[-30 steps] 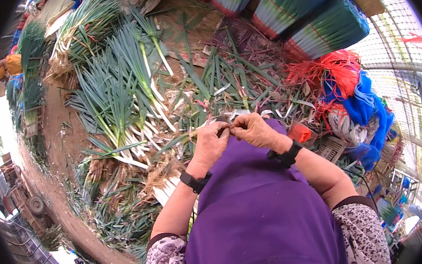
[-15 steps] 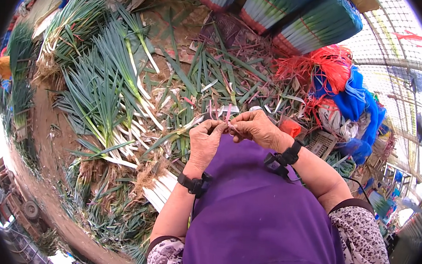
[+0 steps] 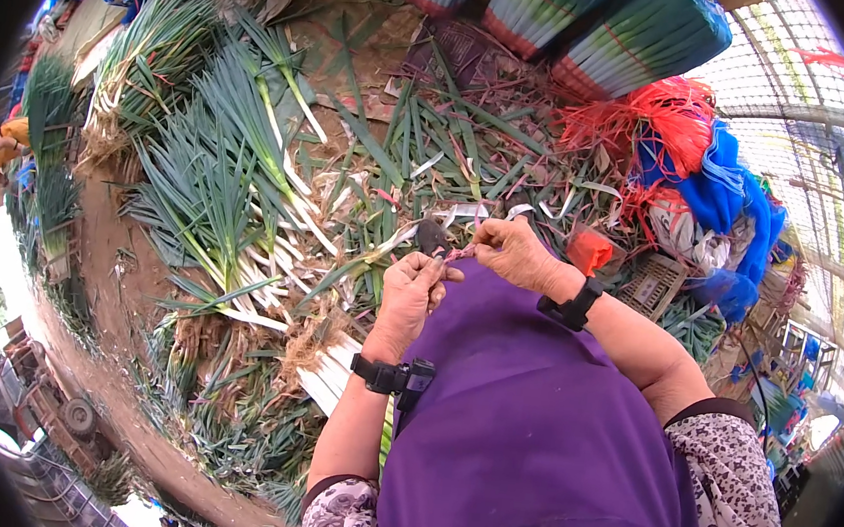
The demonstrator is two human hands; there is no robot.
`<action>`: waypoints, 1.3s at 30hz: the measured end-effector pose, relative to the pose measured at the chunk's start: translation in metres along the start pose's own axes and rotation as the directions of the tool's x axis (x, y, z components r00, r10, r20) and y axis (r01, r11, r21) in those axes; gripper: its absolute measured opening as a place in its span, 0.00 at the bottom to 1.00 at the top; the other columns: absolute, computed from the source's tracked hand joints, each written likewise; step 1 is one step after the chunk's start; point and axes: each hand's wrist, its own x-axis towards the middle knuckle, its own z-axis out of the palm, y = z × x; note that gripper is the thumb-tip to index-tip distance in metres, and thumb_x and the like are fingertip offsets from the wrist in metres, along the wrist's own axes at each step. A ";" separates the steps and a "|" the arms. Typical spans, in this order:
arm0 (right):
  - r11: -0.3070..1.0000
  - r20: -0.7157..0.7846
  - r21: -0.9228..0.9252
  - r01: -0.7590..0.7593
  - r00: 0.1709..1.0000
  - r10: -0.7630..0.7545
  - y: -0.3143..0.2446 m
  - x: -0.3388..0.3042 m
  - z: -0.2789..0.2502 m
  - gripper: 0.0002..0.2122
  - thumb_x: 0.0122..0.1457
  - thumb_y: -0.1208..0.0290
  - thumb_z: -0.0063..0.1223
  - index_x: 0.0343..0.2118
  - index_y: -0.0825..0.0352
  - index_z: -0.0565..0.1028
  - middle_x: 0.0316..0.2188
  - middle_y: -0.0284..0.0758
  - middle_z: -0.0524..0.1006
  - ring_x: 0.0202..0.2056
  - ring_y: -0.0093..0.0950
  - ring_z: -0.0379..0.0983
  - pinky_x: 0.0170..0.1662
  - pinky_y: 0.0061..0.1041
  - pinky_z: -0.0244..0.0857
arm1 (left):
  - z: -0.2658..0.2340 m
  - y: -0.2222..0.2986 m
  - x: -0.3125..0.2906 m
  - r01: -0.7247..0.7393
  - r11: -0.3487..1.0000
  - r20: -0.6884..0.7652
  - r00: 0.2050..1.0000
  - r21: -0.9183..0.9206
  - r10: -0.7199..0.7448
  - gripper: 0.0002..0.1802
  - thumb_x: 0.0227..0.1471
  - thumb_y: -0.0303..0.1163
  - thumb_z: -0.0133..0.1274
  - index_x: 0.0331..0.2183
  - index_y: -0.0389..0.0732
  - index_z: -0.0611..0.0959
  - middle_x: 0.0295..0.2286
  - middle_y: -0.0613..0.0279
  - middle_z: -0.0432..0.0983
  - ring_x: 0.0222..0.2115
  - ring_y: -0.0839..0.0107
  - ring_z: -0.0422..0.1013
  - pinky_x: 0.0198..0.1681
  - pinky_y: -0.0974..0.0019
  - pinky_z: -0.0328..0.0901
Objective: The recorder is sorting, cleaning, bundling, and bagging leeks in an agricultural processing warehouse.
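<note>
Head cam, looking down: both hands meet just above a purple apron (image 3: pixel 528 423). The left hand (image 3: pixel 410 288) is curled shut around a small dark tool (image 3: pixel 432 236) whose tip pokes up and away from the body. The right hand (image 3: pixel 513 253) pinches a thin pinkish strip (image 3: pixel 460 254) that runs roughly sideways between the two hands. What the strip is made of I can't tell, it's too small. Both wrists wear black bands. To the left lies a big heap of long green onions (image 3: pixel 219 176), white stalks and flat green leaves, mostly lying lengthwise toward the top left. Loose trimmed leaves litter the dirt ahead. Tied bundles (image 3: pixel 603 28) are stacked at the top, and a tangle of red string (image 3: pixel 655 118) and blue netting (image 3: pixel 739 201) sits to the right, near a small basket (image 3: pixel 656 284).
</note>
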 end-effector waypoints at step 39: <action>0.837 -0.470 -0.523 -0.160 0.874 -0.126 0.052 0.082 0.002 0.05 0.45 0.69 0.53 0.16 0.62 0.75 0.16 0.44 0.73 0.22 0.45 0.73 0.25 0.38 0.67 | -0.017 -0.015 -0.016 -0.109 0.811 -0.046 0.985 0.575 0.165 0.12 0.55 0.34 0.53 0.29 0.34 0.83 0.22 0.64 0.77 0.25 0.80 0.70 0.30 0.74 0.64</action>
